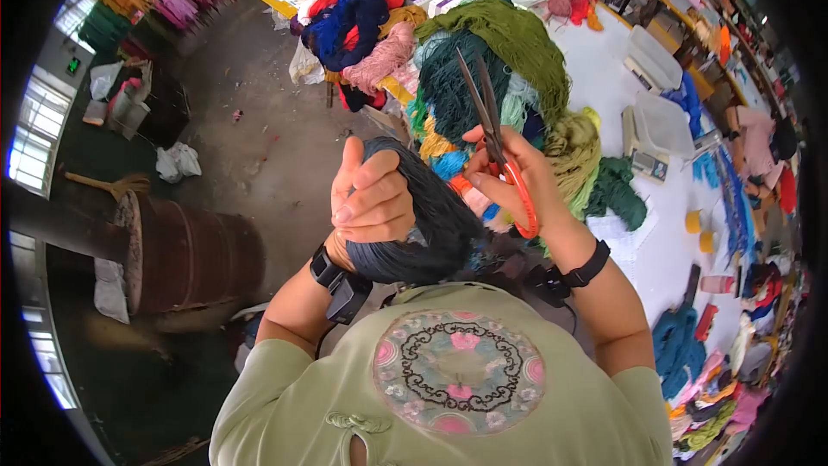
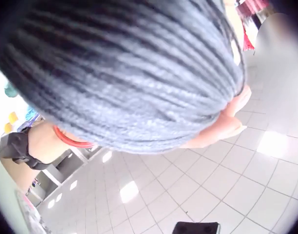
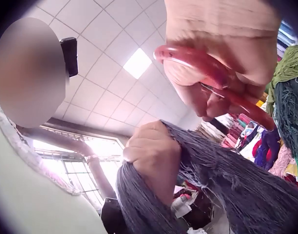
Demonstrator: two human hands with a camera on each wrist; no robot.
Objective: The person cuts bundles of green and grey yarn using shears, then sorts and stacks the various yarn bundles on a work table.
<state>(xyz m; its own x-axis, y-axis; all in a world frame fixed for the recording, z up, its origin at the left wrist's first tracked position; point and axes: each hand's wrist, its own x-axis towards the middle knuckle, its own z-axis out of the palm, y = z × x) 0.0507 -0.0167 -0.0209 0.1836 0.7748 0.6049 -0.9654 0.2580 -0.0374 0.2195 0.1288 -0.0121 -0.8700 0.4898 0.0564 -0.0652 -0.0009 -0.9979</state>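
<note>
A thick dark grey yarn hank is gripped by the left hand, whose fingers curl round it; its strands fill much of the left wrist view. In the right wrist view, the left hand clasps the hank, which hangs down on both sides. To the right, the right hand holds scissors by their red handles, blades pointing up and slightly parted, apart from the hank. The red handles cross the right palm.
Beyond the hands, olive yarn, dark teal yarn and blue yarn lie heaped on a white table. Scales stand at the right. A rusty barrel stands on the floor at the left.
</note>
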